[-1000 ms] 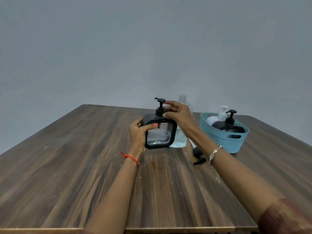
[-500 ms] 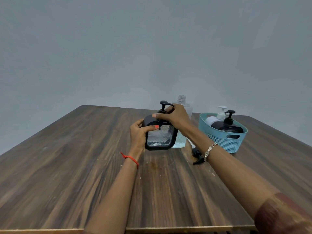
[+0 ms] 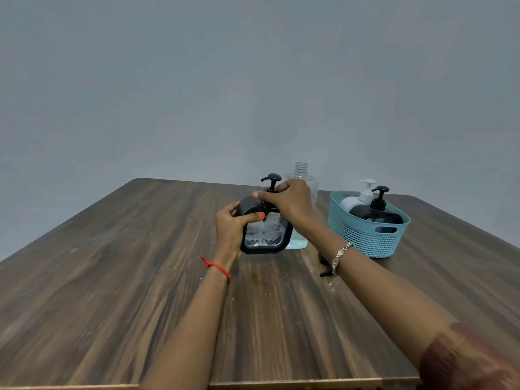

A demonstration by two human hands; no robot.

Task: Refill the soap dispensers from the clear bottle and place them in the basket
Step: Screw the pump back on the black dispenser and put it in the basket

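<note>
Left hand (image 3: 230, 229) and right hand (image 3: 292, 202) in grip on one dispenser (image 3: 264, 236); two more in one basket (image 3: 363, 239)

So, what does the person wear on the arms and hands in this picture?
The left hand has an orange-red painted thumbnail, and a thin red thread is tied round its wrist. The right hand carries a silver-coloured chain bracelet with pale oval links at the wrist. A dark reddish-brown sleeve covers the right arm near the elbow; the left forearm is bare.

bottle (image 3: 301, 171) left of basket (image 3: 365, 243): body mostly behind right hand (image 3: 291, 204) | black piece (image 3: 324, 273) left of basket: largely covered, unidentifiable
</note>
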